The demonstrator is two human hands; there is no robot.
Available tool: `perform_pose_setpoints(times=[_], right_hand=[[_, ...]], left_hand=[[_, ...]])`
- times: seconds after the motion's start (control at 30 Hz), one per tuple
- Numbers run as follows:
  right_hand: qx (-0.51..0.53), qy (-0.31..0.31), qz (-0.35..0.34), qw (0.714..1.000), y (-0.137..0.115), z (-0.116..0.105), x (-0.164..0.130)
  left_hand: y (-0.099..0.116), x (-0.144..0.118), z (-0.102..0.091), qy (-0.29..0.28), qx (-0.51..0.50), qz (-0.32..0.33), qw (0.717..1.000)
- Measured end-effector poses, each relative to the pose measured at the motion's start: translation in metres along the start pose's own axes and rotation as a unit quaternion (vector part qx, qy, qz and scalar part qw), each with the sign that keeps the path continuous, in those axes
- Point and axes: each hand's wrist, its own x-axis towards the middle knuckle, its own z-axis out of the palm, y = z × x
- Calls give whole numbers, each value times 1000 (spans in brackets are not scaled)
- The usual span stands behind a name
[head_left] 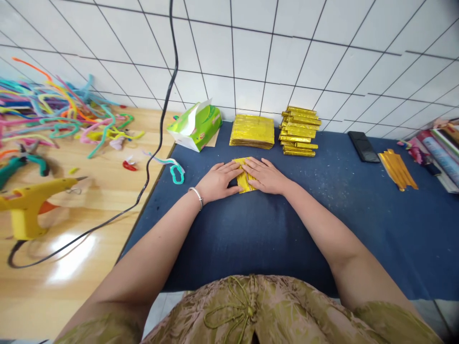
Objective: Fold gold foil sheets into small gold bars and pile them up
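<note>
Left hand and right hand are both pressing flat, fingers extended and unclenched, on a small folded sheet of gold foil paper lying mid-way on the dark blue cloth mat, nearer its far edge. A flat stack of gold foil sheets and a pile of folded gold strips are sitting at the far edge; a green tissue pack is at the far left corner.

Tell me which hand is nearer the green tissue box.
Left. The left hand rests on the gold paper, below and just right of the green tissue box; the right hand lies farther right.
</note>
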Motion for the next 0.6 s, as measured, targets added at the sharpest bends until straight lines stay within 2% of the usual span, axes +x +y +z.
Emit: perform_pose_setpoints(times=[0.33,0.6], right_hand=[[-1,5,9,1000,0,2,3],[-4,5,8,1000,-2,-1,3]], left_hand=[[8,-4,-12,-28,8,56,998],[8,-5,-15,-27,-4,45,999]])
